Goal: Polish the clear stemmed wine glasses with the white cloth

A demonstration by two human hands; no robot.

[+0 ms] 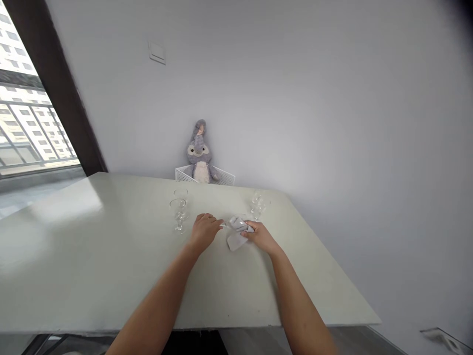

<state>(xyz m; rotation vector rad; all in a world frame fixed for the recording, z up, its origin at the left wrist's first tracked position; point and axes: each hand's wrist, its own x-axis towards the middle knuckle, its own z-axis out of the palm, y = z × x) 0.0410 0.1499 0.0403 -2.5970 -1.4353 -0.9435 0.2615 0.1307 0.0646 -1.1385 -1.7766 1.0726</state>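
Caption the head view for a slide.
Right hand holding a pale cloth, left hand close beside it, clear stemmed glasses nearby on a glossy table.

Plush toy (201, 158) in basket (226, 179), behind table (121, 266), upper middle. On table: stemmed glasses (179, 215) left of centre, more glasses (258, 209) right; cloth (236, 241) between, mid-frame.

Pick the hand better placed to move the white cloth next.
The right hand, most likely: its fingers already grip the white cloth. The left hand is off to the cloth's left.
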